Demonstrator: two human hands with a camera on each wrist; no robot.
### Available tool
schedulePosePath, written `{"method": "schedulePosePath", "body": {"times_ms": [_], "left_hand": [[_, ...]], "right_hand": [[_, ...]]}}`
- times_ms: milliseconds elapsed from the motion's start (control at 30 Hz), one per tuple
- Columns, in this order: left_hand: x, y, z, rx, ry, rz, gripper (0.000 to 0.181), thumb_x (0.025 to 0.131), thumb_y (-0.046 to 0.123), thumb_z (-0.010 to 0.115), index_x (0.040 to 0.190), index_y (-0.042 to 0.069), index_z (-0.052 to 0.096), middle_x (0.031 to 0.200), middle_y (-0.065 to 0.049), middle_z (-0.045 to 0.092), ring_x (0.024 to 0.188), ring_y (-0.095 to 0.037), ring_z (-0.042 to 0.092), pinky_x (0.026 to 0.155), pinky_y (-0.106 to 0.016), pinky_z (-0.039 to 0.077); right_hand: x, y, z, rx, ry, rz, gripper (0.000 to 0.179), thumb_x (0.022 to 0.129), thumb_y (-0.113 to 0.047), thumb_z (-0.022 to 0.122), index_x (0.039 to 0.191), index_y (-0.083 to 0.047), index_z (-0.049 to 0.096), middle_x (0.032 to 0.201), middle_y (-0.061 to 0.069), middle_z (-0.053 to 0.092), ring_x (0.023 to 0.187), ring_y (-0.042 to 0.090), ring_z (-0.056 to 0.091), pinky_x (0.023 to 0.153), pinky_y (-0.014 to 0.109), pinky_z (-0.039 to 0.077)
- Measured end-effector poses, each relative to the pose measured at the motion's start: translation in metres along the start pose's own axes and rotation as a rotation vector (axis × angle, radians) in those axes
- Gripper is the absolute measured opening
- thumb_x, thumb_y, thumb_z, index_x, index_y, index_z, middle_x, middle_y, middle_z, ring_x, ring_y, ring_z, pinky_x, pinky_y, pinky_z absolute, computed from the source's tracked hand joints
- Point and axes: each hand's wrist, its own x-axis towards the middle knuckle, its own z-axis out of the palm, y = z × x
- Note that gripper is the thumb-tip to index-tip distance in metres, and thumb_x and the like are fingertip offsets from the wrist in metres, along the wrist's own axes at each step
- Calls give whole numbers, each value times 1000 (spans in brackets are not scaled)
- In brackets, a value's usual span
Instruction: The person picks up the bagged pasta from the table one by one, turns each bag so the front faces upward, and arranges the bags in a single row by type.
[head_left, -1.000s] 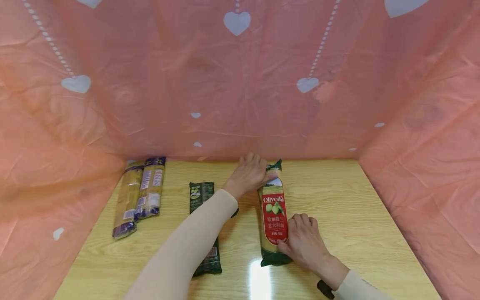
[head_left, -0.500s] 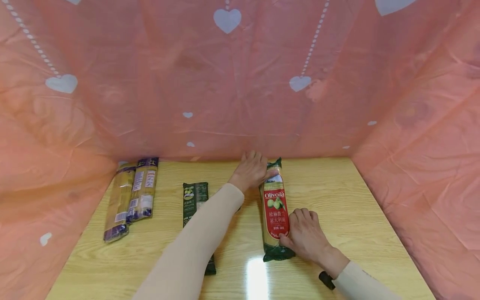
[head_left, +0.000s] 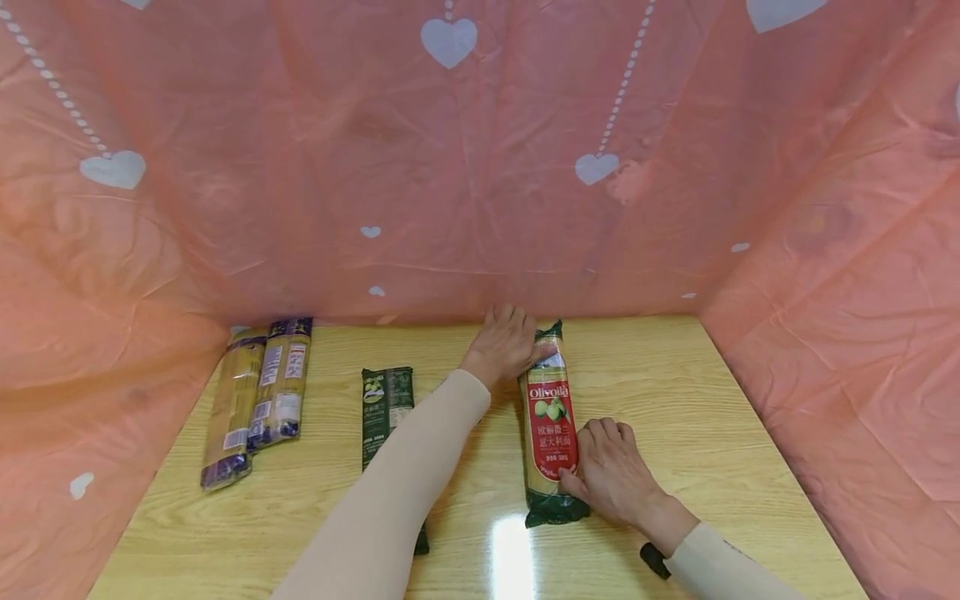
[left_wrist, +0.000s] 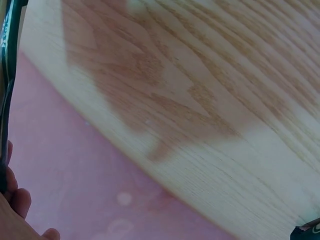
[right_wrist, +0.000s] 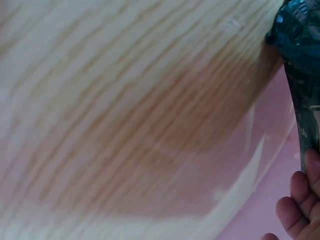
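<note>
A spaghetti packet with green ends and a red Olivoilà label lies lengthwise between my hands, label towards me. My left hand grips its far end, thumb across the front. At the near right side my right hand holds it, thumb over the label's lower edge. Only the packet's edge shows in the left wrist view, beside curled fingers. Its crinkled green end appears in the right wrist view, above the right fingers. Whether the packet touches the table cannot be told.
A dark green packet lies left of centre, partly hidden by my left sleeve. Two purple-ended spaghetti packets lie side by side at the far left. Pink heart-patterned sheeting borders the wooden table behind and at both sides.
The head view has shifted slightly, so the packets at left appear further left. Both hands keep their hold on the red-labelled spaghetti packet, which has hardly moved.
</note>
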Motion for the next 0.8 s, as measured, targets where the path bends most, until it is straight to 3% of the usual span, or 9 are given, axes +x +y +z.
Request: {"method": "schedulePosePath", "body": {"times_ms": [233,367,533,633,800], "left_hand": [[1,2,3,3,0,6,74,106,72,27,128,8,55,116,-8,51,115,-28,44,112,-52,40],[-3,5,2,-20,-35,14,74,107,69,35,142,6,51,134,-10,53,128,-28,46,117,-52,39],[-14,10,5,-60,-106,5,65,111,57,42,155,10,46,153,-10,49,148,-30,38,126,-55,31],[-25,13,10,-97,-147,-8,64,111,56,43,158,12,46,156,-9,48,152,-29,36,128,-56,27],[-50,21,18,-171,-194,-7,68,109,57,47,161,12,43,164,-8,43,158,-29,29,129,-57,23]], "right_hand": [[-1,1,3,7,-8,2,43,90,-47,73,92,-7,56,89,5,51,87,26,48,84,46,42],[-1,1,5,-14,-7,1,42,93,-46,72,90,-7,56,88,5,51,86,27,49,83,47,42],[-2,-1,5,-39,-19,22,43,95,-47,74,90,-8,57,91,7,54,91,29,51,85,48,43],[-3,-5,4,-36,-9,53,44,95,-47,75,99,-5,62,101,12,60,100,33,55,89,52,45],[-7,-16,3,1,-12,95,57,97,-47,74,126,1,65,126,20,66,123,41,58,102,63,45]]}}
